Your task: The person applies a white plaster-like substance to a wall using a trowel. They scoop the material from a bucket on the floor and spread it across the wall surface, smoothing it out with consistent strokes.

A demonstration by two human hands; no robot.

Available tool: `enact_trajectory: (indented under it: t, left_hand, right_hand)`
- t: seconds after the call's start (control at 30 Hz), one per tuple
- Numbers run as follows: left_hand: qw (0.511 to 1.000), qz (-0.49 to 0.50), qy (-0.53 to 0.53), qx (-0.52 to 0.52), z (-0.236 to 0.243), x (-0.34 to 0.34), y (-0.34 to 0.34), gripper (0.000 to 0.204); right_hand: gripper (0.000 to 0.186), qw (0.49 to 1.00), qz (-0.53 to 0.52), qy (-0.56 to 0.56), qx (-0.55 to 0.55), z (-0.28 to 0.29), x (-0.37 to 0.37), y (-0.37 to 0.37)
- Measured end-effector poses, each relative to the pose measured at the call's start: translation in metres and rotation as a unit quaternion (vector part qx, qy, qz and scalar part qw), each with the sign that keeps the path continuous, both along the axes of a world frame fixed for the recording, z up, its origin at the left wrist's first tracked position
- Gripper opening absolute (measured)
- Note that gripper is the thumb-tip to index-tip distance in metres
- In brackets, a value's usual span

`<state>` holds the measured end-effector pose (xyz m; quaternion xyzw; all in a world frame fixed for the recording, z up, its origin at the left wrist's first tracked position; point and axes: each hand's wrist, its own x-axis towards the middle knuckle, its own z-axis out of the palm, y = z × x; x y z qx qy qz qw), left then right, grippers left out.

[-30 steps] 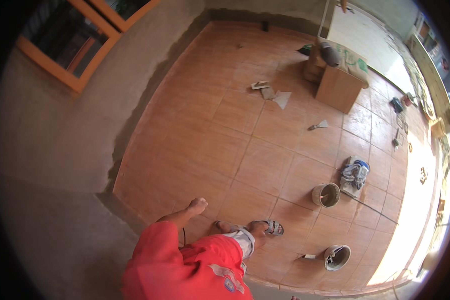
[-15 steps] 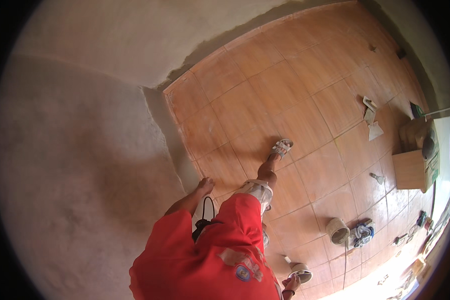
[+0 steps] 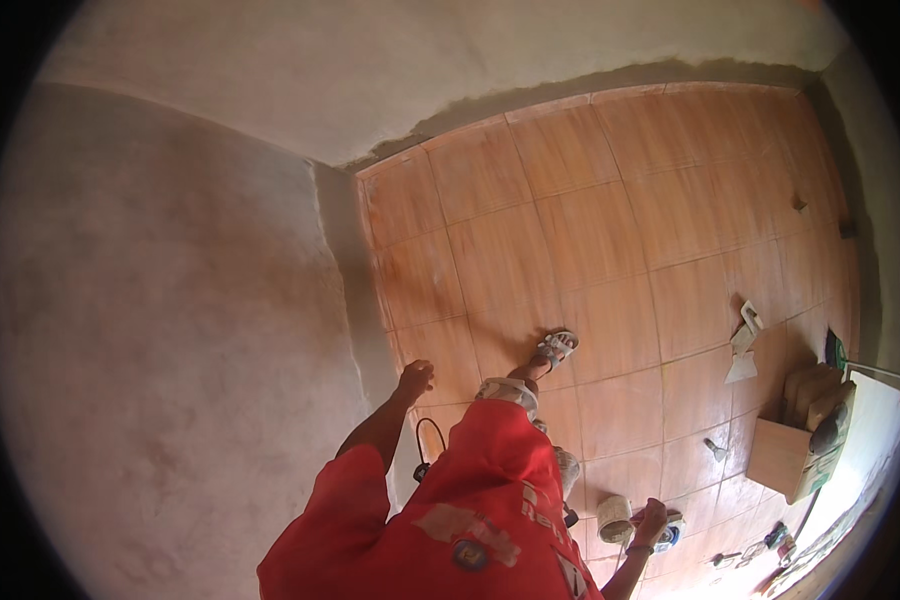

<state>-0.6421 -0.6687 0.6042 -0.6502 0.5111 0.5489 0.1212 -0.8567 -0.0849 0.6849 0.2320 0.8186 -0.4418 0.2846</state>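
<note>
Right hand (image 3: 652, 518) at near right, wrist up from the lower edge, fingers bent; too small and shadowed to tell whether they are pressed together or closed on something. Bucket (image 3: 615, 519) on the floor, just left of that hand in view; contact cannot be told. Blue-and-white bundle (image 3: 676, 529) shows past the hand's right side, partly covered by it.

Left hand (image 3: 417, 377) out to the left, over the tiles near the wall (image 3: 180, 340); fingers curled, cannot tell if the tips meet. Black cable loop (image 3: 430, 434) just below it, beside the red shirt (image 3: 470, 490).

In the way: a sandalled foot (image 3: 557, 349) on the tiled floor (image 3: 600, 240), between left hand and bucket.

Farther right: scraper (image 3: 715, 450) lying flat; beyond it, white piece (image 3: 741, 369) beside a handled trowel (image 3: 750, 318). Cardboard box (image 3: 778, 458) at far right, dark rounded object (image 3: 830, 430) on it.
</note>
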Motion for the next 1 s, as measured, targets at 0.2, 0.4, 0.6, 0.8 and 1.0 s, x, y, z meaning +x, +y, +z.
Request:
enact_trajectory:
  t: [0.2,0.4,0.6,0.8,1.0]
  left_hand:
    - [0.999,0.031,-0.013,0.018,-0.018,-0.037,0.018,0.043]
    - [0.999,0.016,-0.01,0.028,-0.033,-0.123,0.045,0.044]
    - [0.997,0.067,0.025,-0.005,-0.022,-0.267,0.069,0.044]
    - [0.999,0.04,-0.008,0.031,-0.004,-0.348,0.128,0.044]
    - [0.995,0.069,-0.01,0.073,-0.005,-0.428,0.156,0.043]
  right_hand:
    - [0.018,0.998,0.002,-0.061,0.004,-0.007,-0.076,-0.016]
    - [0.025,0.985,-0.049,-0.158,0.058,-0.046,-0.096,0.045]
    - [0.022,0.984,-0.053,-0.129,0.109,-0.043,-0.176,0.088]
    - [0.022,0.99,-0.1,-0.097,-0.004,-0.055,-0.421,0.136]
    - [0.025,0.99,-0.111,0.051,-0.066,-0.04,-0.653,0.134]
